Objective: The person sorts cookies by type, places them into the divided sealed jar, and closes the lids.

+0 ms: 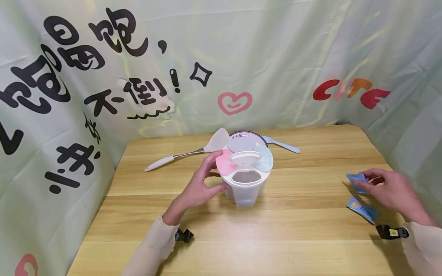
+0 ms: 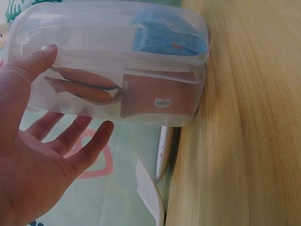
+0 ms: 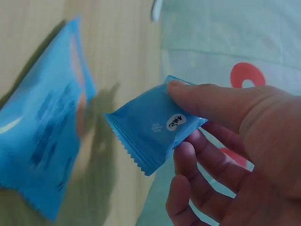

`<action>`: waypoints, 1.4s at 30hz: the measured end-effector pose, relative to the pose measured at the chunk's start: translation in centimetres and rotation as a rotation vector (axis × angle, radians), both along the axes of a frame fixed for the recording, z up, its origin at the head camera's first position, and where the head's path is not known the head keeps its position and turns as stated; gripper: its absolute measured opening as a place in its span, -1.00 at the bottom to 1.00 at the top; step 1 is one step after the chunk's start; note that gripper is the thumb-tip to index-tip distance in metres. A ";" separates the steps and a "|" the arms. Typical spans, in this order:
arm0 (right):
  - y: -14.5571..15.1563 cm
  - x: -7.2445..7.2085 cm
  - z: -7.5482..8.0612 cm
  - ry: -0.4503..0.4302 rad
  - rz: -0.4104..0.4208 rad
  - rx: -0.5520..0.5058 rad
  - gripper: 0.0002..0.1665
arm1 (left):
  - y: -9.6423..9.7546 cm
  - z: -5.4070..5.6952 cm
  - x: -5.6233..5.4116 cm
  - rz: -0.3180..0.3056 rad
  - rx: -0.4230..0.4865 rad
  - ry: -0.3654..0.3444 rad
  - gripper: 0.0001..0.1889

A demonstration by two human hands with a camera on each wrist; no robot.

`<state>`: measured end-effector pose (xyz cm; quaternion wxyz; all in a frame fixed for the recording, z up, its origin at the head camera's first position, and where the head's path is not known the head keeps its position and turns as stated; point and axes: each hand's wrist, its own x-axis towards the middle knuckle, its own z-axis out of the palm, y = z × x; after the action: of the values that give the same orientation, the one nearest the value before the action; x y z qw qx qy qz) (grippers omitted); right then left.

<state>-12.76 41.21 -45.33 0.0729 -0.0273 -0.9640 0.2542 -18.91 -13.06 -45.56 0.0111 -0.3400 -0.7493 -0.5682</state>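
Note:
A clear plastic storage container with pink, blue and whitish flaps stands mid-table, its front flap raised over an opening. My left hand holds its left side, thumb toward the front and fingers behind. Through its wall in the left wrist view show blue snack packets and brownish-red packets in separate compartments. At the table's right, my right hand pinches a small blue snack packet between thumb and fingers, close above the tabletop. Another blue packet lies beside that hand, nearer the front.
Behind the container is a round, dark-rimmed plate or lid, partly hidden. A white-headed spatula lies to the left, and a pale blue utensil lies at the back right. A printed cloth hangs behind the wooden table.

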 end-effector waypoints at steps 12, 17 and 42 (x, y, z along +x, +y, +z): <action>-4.3 -0.3 3.4 0.095 0.032 -0.101 -0.57 | 0.0 0.1 0.0 0.004 -0.003 0.006 0.00; -6.5 -0.3 4.9 0.182 0.081 -0.172 -0.64 | 0.1 0.1 0.0 0.007 -0.006 0.000 0.00; -17.7 0.5 11.2 0.575 0.438 -0.314 -0.42 | 0.1 0.1 0.1 0.009 -0.003 -0.011 0.01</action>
<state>-12.25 23.53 -34.16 0.2788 0.2405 -0.8366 0.4056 -18.85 -12.95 -45.42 0.0087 -0.3335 -0.7517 -0.5689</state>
